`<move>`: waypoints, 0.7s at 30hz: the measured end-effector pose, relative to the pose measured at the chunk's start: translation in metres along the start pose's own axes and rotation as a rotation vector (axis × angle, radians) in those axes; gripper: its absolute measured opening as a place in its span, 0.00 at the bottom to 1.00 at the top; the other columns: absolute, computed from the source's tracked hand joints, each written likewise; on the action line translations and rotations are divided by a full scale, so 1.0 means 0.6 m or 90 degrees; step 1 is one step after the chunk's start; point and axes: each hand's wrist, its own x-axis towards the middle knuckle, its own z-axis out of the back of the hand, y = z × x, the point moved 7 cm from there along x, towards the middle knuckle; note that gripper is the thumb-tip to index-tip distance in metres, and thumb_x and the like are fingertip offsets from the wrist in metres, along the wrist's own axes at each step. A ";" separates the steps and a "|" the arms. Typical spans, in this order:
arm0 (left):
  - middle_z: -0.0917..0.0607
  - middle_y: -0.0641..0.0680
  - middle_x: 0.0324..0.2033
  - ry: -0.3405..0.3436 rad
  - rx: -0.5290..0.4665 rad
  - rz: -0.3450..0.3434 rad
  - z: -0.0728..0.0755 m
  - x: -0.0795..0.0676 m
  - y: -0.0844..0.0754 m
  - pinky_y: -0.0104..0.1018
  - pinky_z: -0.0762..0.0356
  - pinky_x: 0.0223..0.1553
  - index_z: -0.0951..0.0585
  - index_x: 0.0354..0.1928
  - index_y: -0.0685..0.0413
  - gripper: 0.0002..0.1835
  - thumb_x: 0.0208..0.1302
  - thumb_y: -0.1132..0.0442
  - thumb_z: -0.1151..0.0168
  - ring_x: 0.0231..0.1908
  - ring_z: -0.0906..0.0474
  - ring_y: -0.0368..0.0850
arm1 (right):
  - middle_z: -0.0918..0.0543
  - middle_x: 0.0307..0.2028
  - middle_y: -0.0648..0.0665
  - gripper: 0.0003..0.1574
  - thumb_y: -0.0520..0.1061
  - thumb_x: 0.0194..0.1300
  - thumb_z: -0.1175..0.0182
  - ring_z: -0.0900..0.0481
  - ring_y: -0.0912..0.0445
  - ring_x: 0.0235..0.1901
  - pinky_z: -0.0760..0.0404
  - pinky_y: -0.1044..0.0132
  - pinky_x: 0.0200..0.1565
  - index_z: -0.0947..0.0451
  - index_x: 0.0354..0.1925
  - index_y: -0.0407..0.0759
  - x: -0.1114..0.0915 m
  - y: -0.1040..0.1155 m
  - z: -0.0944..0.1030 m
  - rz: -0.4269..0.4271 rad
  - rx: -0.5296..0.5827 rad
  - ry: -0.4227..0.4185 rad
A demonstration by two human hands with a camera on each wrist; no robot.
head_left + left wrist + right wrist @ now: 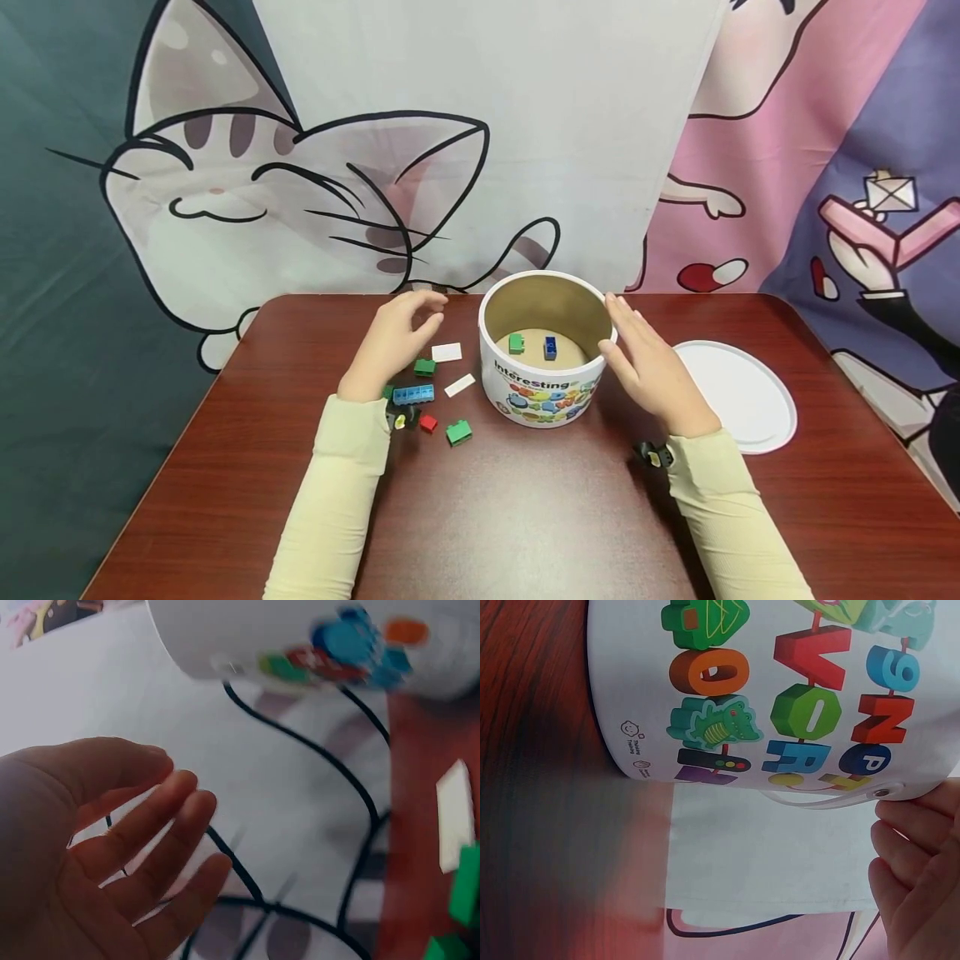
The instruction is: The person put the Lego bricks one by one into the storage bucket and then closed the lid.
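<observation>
A round white tub (pixel 540 396) with printed "Interesting" lettering stands upright on the table. Inside it lie a green brick (pixel 516 343) and a dark blue brick (pixel 551 348). My right hand (pixel 660 371) rests its outstretched fingers against the tub's right side, by the handle rivet (pixel 883 793). To the left of the tub my left hand (pixel 393 343) hovers with loosely bent fingers and holds nothing. Near it lie a green brick (pixel 424 367), a long blue brick (pixel 413 395), a small red brick (pixel 428 423) and another green brick (pixel 459 432). One more green brick (pixel 387 392) is partly hidden by the left wrist.
Two flat white pieces (pixel 447 352) (pixel 460 384) lie between the bricks and the tub. A round white lid (pixel 738 400) lies flat on the brown table (pixel 540 517), partly behind the right hand. A printed cloth (pixel 570 125) hangs behind the table's far edge.
</observation>
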 end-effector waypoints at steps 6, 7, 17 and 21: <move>0.16 0.61 0.52 0.034 0.020 0.091 -0.002 -0.021 0.067 0.54 0.24 0.56 0.19 0.58 0.61 0.15 0.73 0.64 0.40 0.52 0.21 0.57 | 0.42 0.77 0.37 0.41 0.53 0.77 0.47 0.45 0.42 0.76 0.51 0.57 0.76 0.46 0.78 0.39 0.000 0.001 -0.004 -0.006 0.001 0.009; 0.16 0.61 0.52 0.040 0.020 0.106 -0.004 -0.024 0.076 0.54 0.24 0.56 0.20 0.58 0.61 0.15 0.73 0.64 0.40 0.52 0.21 0.58 | 0.42 0.77 0.37 0.42 0.54 0.77 0.47 0.45 0.42 0.76 0.51 0.57 0.76 0.46 0.79 0.40 0.000 0.001 -0.005 -0.008 0.001 0.011; 0.17 0.64 0.53 0.078 0.039 0.203 -0.017 -0.047 0.139 0.56 0.24 0.58 0.21 0.59 0.64 0.17 0.72 0.64 0.40 0.54 0.21 0.60 | 0.42 0.77 0.37 0.41 0.52 0.77 0.46 0.45 0.42 0.76 0.52 0.58 0.76 0.47 0.79 0.40 -0.003 0.000 -0.003 -0.009 0.001 0.006; 0.18 0.66 0.54 0.095 0.046 0.237 -0.018 -0.050 0.153 0.56 0.25 0.58 0.22 0.60 0.65 0.18 0.71 0.65 0.38 0.56 0.22 0.61 | 0.42 0.77 0.37 0.41 0.56 0.78 0.49 0.45 0.41 0.76 0.52 0.59 0.76 0.47 0.79 0.40 -0.003 0.000 0.000 -0.006 -0.002 0.002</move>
